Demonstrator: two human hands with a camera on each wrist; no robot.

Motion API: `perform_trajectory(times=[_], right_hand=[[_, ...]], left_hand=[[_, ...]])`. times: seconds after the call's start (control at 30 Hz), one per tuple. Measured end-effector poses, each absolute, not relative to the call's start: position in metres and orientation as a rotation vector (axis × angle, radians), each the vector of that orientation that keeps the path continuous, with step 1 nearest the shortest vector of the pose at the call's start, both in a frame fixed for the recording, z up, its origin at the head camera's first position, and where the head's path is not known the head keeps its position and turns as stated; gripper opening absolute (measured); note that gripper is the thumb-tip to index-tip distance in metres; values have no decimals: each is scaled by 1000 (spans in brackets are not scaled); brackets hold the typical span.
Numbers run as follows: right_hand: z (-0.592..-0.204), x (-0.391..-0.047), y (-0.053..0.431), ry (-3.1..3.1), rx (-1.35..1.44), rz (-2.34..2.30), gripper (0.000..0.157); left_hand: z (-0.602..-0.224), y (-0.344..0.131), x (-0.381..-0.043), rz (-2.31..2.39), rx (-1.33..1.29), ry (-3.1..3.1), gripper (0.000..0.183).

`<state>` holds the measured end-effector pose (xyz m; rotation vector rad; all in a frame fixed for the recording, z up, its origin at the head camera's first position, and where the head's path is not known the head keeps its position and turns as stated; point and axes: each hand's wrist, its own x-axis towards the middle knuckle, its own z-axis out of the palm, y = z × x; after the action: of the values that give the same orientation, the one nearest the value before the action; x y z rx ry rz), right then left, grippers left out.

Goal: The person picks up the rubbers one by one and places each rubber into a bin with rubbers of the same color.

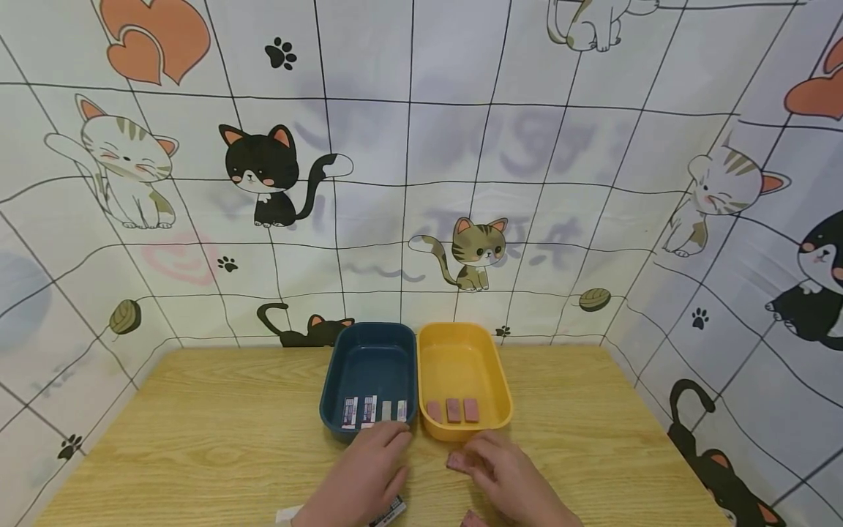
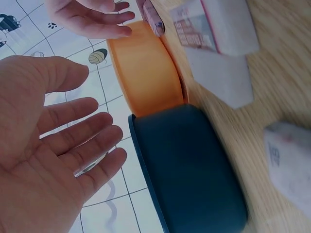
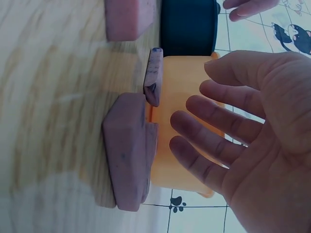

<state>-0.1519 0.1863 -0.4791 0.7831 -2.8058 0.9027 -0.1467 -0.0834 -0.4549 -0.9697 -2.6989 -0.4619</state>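
Note:
My left hand (image 1: 369,468) hovers at the front rim of the dark blue tray (image 1: 369,337), its fingers loosely extended and holding nothing in the left wrist view. Several white erasers (image 1: 350,412), some with printed sleeves, stand in a row inside that tray. By the front of the yellow tray (image 1: 461,340) is my right hand (image 1: 510,479), fingers relaxed and palm bare in the right wrist view. Three pink erasers (image 1: 453,410) are lined up within the yellow tray. Beside the right fingertips a pink eraser (image 1: 456,461) lies on the table; whether they touch cannot be told.
Another pink eraser (image 1: 473,520) lies at the bottom edge of the head view. A sleeved white eraser (image 1: 390,511) and a white piece (image 1: 287,514) lie partly hidden around the left forearm. A cat-patterned cloth (image 1: 369,183) encloses the wooden table (image 1: 217,424) behind and at the sides.

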Motion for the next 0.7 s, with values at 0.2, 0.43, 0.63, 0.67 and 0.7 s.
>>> perform_trajectory(times=[0.2, 0.43, 0.63, 0.67, 0.7], right_hand=[[-484, -156, 186, -2808, 847, 836, 12], [-486, -158, 182, -2930, 824, 881, 18], [-485, -159, 177, -2906, 894, 925, 13], [-485, -159, 177, -2899, 909, 904, 13], [-486, -160, 177, -2892, 921, 883, 13]], left_hand=[[-458, -79, -145, -482, -1018, -2707, 33], [-466, -76, -145, -444, -1053, -2638, 32], [-469, -72, -144, -460, -1054, -2710, 31], [-470, -71, -144, -458, -1060, -2717, 31], [-470, -71, -144, -456, -1063, -2725, 31]])
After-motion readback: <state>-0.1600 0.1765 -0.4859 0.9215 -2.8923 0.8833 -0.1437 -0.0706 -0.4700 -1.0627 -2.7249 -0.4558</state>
